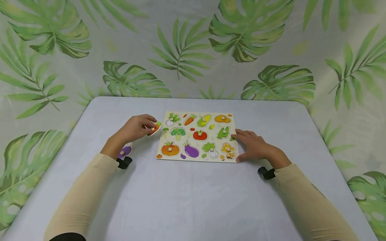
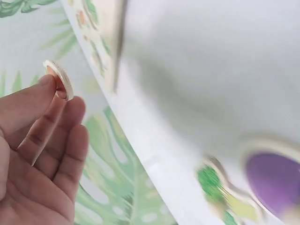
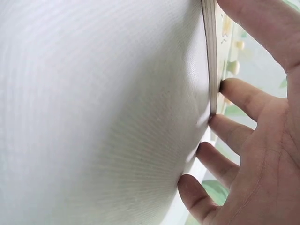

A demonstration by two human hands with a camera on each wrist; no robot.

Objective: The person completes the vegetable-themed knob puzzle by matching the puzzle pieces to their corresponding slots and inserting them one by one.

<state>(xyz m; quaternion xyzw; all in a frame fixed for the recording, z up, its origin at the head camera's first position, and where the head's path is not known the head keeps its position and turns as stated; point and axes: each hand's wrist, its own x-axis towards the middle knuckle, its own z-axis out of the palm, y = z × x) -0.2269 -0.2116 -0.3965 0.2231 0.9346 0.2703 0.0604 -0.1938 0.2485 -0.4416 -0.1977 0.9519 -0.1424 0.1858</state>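
Observation:
My left hand (image 1: 137, 128) pinches a carrot puzzle piece (image 1: 155, 128) between thumb and fingers, just off the left edge of the puzzle board (image 1: 184, 135). In the left wrist view the carrot piece (image 2: 60, 80) appears nearly edge-on, its white rim showing. The wooden board carries printed vegetables, several of them with small knobs. At its right edge rests my right hand (image 1: 253, 145), fingers spread with the tips at the board's side. The right wrist view shows these fingers (image 3: 234, 133) against the board's edge (image 3: 212, 61).
Behind my left wrist lies a purple eggplant piece (image 1: 124, 151), partly hidden. Beside it, in the left wrist view, is a green broccoli piece (image 2: 211, 183). A white cloth covers the table (image 1: 193, 201). A leaf-patterned curtain (image 1: 193, 50) hangs behind.

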